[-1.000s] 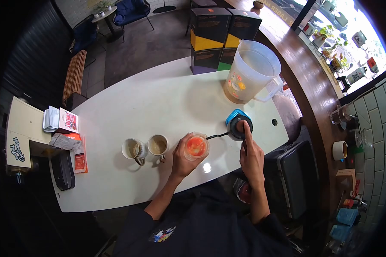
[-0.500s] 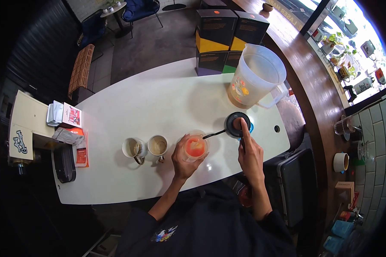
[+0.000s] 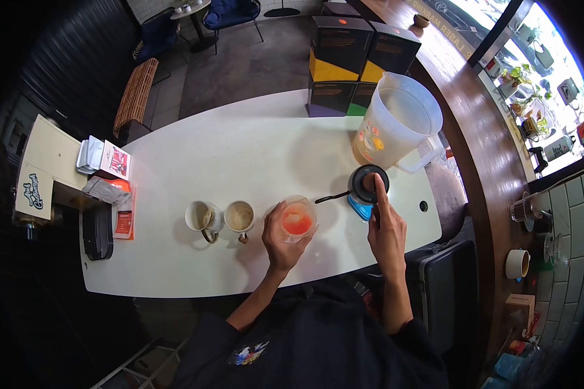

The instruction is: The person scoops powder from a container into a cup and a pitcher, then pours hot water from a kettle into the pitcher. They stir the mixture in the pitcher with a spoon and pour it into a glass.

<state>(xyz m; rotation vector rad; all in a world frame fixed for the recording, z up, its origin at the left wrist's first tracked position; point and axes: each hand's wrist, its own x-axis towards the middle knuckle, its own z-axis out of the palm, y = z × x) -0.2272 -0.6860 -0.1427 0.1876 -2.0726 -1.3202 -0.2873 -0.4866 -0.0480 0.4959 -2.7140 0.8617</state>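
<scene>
The left hand (image 3: 280,245) hugs a clear cup (image 3: 297,222), likely so it won't tip, and the right hand (image 3: 389,241) grips a black kettle (image 3: 355,195), a finger (image 3: 381,193) on its lid (image 3: 368,171) maybe to hold it shut, over the table (image 3: 233,149) near the big jug (image 3: 372,138).

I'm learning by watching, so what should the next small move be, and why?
I'd probably ease the black kettle slightly left with the right hand: the tip of its spout appears to be at the edge of the clear cup, not over its middle, while the left hand holds that cup.
</scene>
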